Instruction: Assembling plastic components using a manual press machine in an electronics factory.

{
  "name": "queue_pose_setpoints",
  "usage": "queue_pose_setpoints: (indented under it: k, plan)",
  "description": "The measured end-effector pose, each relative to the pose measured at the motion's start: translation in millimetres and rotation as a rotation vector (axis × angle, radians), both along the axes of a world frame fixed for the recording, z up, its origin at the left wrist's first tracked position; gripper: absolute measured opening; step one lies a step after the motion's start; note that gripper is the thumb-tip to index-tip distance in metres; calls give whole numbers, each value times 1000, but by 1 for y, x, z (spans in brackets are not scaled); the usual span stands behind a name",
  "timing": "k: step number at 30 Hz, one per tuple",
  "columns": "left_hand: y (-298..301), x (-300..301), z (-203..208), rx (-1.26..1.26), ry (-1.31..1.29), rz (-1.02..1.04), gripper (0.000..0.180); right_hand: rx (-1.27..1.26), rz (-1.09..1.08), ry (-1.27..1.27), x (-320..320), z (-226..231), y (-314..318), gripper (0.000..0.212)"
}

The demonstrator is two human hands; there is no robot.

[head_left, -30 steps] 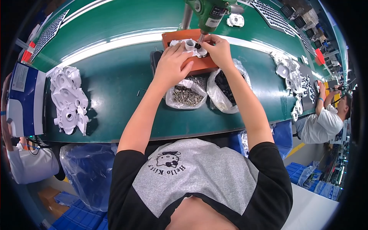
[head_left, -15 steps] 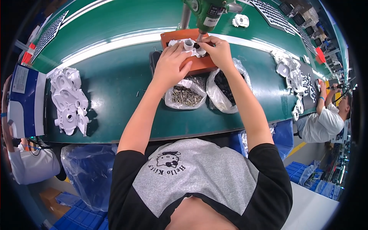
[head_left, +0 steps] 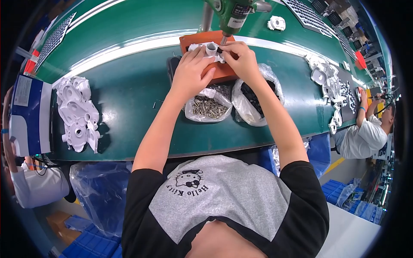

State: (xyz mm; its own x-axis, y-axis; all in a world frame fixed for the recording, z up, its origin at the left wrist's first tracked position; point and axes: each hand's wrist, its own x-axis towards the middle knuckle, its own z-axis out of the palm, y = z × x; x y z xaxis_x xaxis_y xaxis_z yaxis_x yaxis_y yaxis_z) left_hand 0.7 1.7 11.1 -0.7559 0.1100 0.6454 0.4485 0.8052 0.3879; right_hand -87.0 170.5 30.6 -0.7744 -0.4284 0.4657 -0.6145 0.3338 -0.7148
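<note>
both arms reach forward; left hand [head_left: 189, 71] and right hand [head_left: 243, 60] grasping white part [head_left: 211, 48].

Crowded around the orange fixture block [head_left: 217, 64]: green powered driver [head_left: 232, 15] hanging directly above, bag of screws [head_left: 207, 105] and bag of dark parts [head_left: 254, 101] just beside its near edge. Bare belt left of block, up to stacked white castings [head_left: 77, 114].

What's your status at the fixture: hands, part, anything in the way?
Left hand and right hand both on white plastic part, seated on orange fixture. Green driver overhead. Screw bag close behind.
</note>
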Motion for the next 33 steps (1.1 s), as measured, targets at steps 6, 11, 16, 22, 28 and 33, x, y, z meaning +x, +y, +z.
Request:
queue_pose_setpoints:
  k: [6,11,16,22,28,33]
  plan:
    - [1,0,2,-17,2,10,28,213,-68,402,3,-2,2,17]
    - [1,-2,1,-5,-16,-7,28,242,-99,397,7,-5,-4,18]
    - [4,-2,3,-18,-14,-14,28,227,-149,355,14,-7,-5,23]
    - [3,-2,1,-27,-16,-3,29,223,-206,486,11,-12,-12,22]
    - [3,-3,-1,-27,-12,-6,29,234,-218,479,15,-11,-12,21]
    - [3,-3,1,-14,-11,-27,28,233,-227,484,21,-14,-16,25]
